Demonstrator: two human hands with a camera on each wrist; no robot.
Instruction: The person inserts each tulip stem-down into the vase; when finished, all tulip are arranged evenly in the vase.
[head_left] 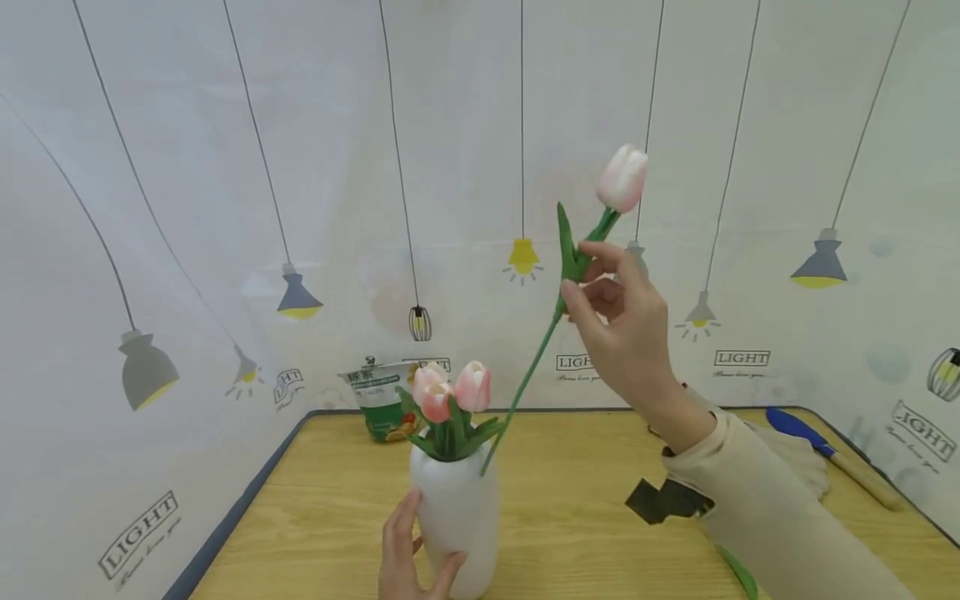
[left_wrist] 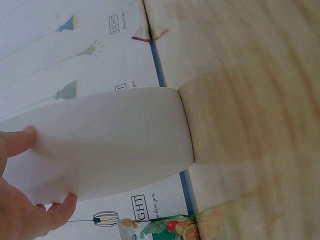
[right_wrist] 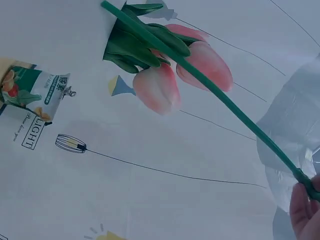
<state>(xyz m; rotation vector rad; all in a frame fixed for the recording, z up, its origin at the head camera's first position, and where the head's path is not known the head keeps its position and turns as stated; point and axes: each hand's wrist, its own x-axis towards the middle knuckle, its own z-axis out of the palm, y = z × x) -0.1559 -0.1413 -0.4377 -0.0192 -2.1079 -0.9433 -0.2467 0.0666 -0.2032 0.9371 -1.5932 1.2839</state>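
In the head view my left hand grips the side of a white vase, thumb and fingers on either side of it. The vase stands upright on the table, and several pink-and-white tulips with green leaves stick out of its mouth. My right hand, raised above and to the right, pinches another tulip by its stem near the leaf. Its long stem slants down to the left, the lower end overlapping the vase's rim. In the right wrist view this stem crosses in front of the tulips in the vase.
Behind the vase stands a green-and-white packet, clipped at its top. At the right lie a pale glove and a blue-headed tool with a wooden handle. A green leaf shows under the right forearm. A lamp-printed sheet walls the wooden table.
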